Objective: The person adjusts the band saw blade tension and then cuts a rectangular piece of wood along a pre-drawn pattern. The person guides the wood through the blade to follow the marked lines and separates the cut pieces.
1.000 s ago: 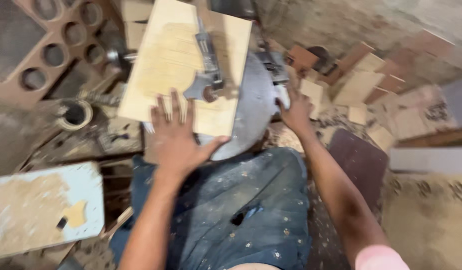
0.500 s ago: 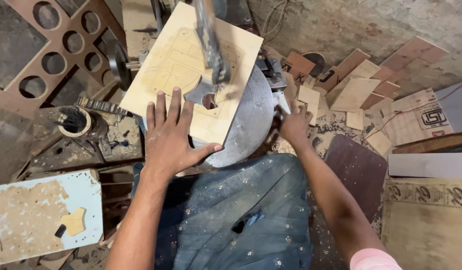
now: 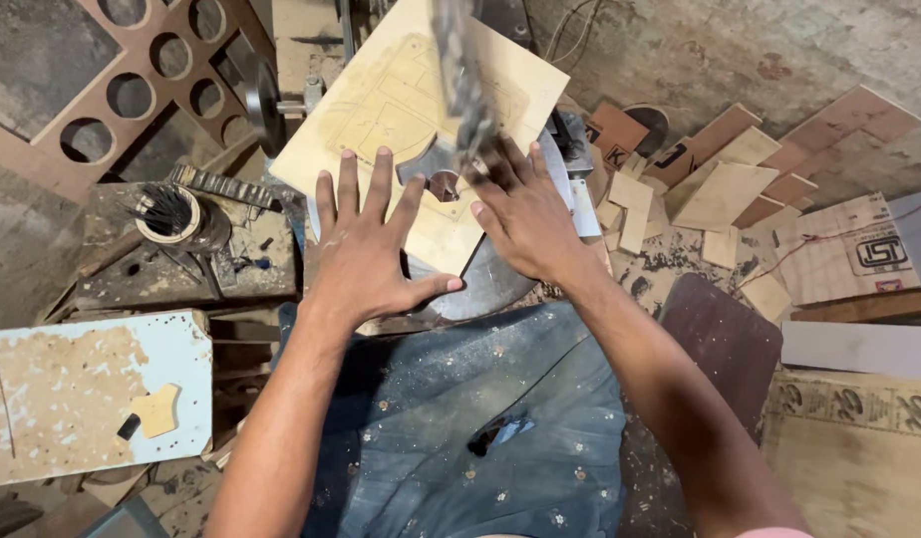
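Pressing plywood sheet [image 3: 401, 100] flat, both hands splayed wide: left hand [image 3: 366, 254] nearer, right hand [image 3: 525, 214] beside saw blade [image 3: 460, 80].

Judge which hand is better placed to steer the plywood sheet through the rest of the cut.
Probably the right hand: it lies on the plywood sheet right beside the saw arm and the cut-out. The left hand presses flat on the near edge, farther away.

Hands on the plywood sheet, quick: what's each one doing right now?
Left hand: open, fingers spread, pressed flat on the plywood sheet, holding nothing.
Right hand: open, flat on the sheet beside the blurred saw arm.
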